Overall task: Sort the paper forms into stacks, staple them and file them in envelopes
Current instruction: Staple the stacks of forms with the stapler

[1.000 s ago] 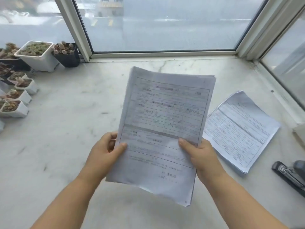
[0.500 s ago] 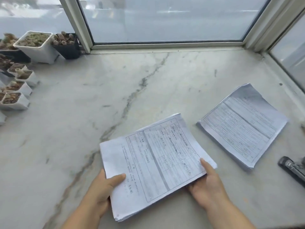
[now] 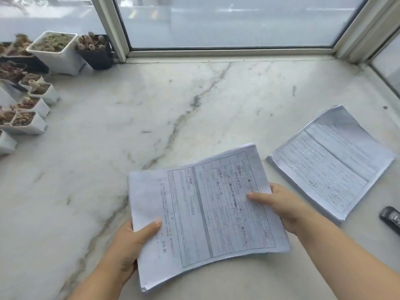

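I hold a thick stack of printed forms [image 3: 205, 213] flat and turned sideways, low over the marble sill. My left hand [image 3: 132, 245] grips its near left corner, thumb on top. My right hand [image 3: 281, 206] grips its right edge, thumb on the top sheet. A second stack of forms [image 3: 331, 159] lies flat on the sill to the right, apart from the held one. A black stapler [image 3: 391, 217] lies at the right edge, partly cut off by the frame.
Several small white and black pots of succulents [image 3: 54, 50] line the left side and back left corner. The window frame [image 3: 227, 51] runs along the back and right. The marble sill [image 3: 129, 126] stretches between the pots and the papers.
The stack was held upright in front of me a second ago. It has been lowered and turned sideways, and my right hand has shifted up along its right edge.
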Motion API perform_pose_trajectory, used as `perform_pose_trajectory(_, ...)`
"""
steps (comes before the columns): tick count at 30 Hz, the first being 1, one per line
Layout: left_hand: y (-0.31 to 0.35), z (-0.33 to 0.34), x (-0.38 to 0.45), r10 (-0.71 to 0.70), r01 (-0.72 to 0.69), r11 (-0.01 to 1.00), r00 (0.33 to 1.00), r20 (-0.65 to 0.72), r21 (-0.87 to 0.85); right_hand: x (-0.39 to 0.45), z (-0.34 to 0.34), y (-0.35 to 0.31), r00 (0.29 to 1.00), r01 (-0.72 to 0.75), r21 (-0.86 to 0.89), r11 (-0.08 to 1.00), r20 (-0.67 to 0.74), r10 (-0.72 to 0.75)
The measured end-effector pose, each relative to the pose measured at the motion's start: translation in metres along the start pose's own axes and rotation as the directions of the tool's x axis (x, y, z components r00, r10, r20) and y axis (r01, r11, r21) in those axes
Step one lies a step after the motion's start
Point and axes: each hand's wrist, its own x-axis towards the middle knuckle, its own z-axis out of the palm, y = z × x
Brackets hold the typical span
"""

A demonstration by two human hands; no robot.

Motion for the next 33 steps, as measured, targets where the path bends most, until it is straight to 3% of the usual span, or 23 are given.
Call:
perform_pose_trajectory(3, 0.018, 0.001, -0.006, 0.226, -0.226, 0.974, 0.974, -0.032, -0.011, -0.019, -0.006, -0.014, 0.973, 0.216, 0.047, 0.975, 0.076, -0.219)
perform_pose_trajectory(6, 0.046, -0.001, -0.015, 0.475, -0.474, 0.878, 0.880, 0.009, 0.063, -0.039, -0.009, -0.030, 0.910, 0.407, 0.087, 0.909, 0.040, -0.412)
perform_pose_trajectory(8, 0.058, -0.006, -0.016, 0.551, -0.551, 0.829, 0.834, 0.024, 0.095, -0.045, -0.012, -0.031, 0.882, 0.470, 0.060, 0.880, 0.013, -0.472)
perform_pose_trajectory(15, 0.029, -0.008, 0.012, 0.435, -0.432, 0.870, 0.899, 0.044, 0.239, -0.026, 0.004, 0.007, 0.917, 0.389, -0.004, 0.921, -0.098, -0.387)
perform_pose_trajectory(21, 0.037, -0.007, 0.010, 0.521, -0.514, 0.828, 0.853, 0.034, 0.226, -0.029, 0.003, 0.004, 0.882, 0.444, 0.004, 0.896, -0.179, -0.436)
perform_pose_trajectory(28, 0.035, -0.007, 0.027, 0.439, -0.418, 0.865, 0.898, -0.016, 0.278, -0.016, 0.002, 0.011, 0.926, 0.346, -0.168, 0.923, -0.095, -0.365)
perform_pose_trajectory(30, 0.047, -0.004, 0.031, 0.383, -0.365, 0.883, 0.924, -0.004, 0.294, -0.016, -0.001, 0.007, 0.940, 0.335, -0.087, 0.938, -0.042, -0.339)
perform_pose_trajectory(33, 0.068, -0.010, 0.042, 0.131, -0.146, 0.942, 0.989, 0.069, 0.304, -0.015, -0.002, 0.010, 0.984, 0.175, 0.180, 0.968, 0.013, -0.180)
